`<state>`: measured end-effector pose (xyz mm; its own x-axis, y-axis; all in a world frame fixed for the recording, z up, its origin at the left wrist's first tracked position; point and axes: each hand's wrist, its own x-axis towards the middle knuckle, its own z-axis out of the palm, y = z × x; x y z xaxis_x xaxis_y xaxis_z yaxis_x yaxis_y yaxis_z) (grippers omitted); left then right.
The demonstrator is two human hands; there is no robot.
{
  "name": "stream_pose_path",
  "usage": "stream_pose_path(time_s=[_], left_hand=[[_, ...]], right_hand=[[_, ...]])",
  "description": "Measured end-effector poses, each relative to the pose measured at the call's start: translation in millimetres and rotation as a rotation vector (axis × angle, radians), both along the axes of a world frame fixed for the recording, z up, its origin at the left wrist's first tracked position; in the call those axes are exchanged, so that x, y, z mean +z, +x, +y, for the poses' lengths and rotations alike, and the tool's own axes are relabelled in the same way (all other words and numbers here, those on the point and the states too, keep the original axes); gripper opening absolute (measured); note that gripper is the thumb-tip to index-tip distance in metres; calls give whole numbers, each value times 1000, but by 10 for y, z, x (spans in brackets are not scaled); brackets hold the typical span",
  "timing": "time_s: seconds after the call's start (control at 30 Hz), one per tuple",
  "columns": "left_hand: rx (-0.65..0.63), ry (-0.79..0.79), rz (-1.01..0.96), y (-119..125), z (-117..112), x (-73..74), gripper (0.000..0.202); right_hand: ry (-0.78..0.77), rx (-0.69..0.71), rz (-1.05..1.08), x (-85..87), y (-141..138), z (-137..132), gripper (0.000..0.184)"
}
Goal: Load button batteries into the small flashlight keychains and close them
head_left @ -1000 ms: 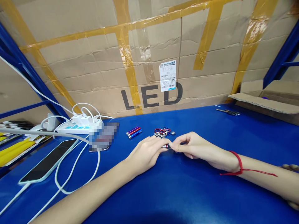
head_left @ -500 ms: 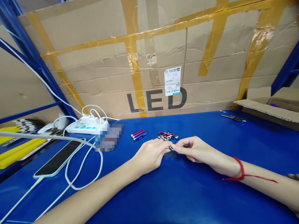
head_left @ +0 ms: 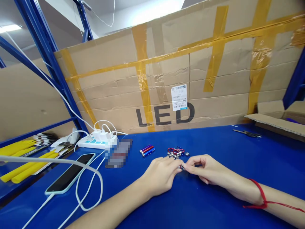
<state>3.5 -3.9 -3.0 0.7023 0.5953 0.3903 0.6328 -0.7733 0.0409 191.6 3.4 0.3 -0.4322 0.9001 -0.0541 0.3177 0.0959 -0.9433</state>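
Observation:
My left hand (head_left: 160,176) and my right hand (head_left: 206,168) meet over the blue tabletop. Their fingertips pinch a small shiny metal piece (head_left: 181,167) between them; most of it is hidden by the fingers, so its kind is unclear. Just beyond my fingers lies a little heap of red and blue carabiner clips (head_left: 175,150) with small round silver parts (head_left: 187,154) among them. To the left of the heap, several slim metallic tubes (head_left: 147,150) in purple, red and blue rest side by side, resembling mini torches. A red string bracelet circles my right wrist.
At the left are a charging phone (head_left: 71,175), looped white cables, a power strip (head_left: 97,143) and a dark pixelated object (head_left: 119,154). Yellow-handled items (head_left: 30,165) fill the side shelf. Keys (head_left: 247,133) and an opened carton (head_left: 278,125) sit right; a large cardboard box (head_left: 114,95) stands behind.
The camera view has tilted up, so the whole scene sits lower and slightly to the right. Both hands keep their pinch on the small metal piece in much the same pose.

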Motion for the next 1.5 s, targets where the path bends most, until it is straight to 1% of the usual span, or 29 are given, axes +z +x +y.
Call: stream_pose_path(time_s=[0.23, 0.43, 0.67, 0.87, 1.03, 1.27, 1.5], left_hand=[[8, 3, 13, -3, -11, 5, 19], [20, -4, 35, 3, -17, 12, 21], [25, -11, 30, -3, -14, 7, 21], [12, -23, 3, -3, -20, 12, 19], [45, -5, -22, 3, -32, 27, 18], [89, -13, -26, 8, -37, 25, 21], [143, -6, -15, 8, -33, 7, 25]], right_hand=[[-25, 16, -10, -21, -8, 29, 40], [-51, 1, -51, -9, -16, 32, 41], [-48, -1, -66, -49, -12, 71, 41], [-67, -41, -54, 34, -24, -3, 45], [-14, -28, 26, 26, -17, -5, 43], [-41, -45, 25, 51, -23, -7, 44], [-14, -25, 65, -3, -4, 4, 47]])
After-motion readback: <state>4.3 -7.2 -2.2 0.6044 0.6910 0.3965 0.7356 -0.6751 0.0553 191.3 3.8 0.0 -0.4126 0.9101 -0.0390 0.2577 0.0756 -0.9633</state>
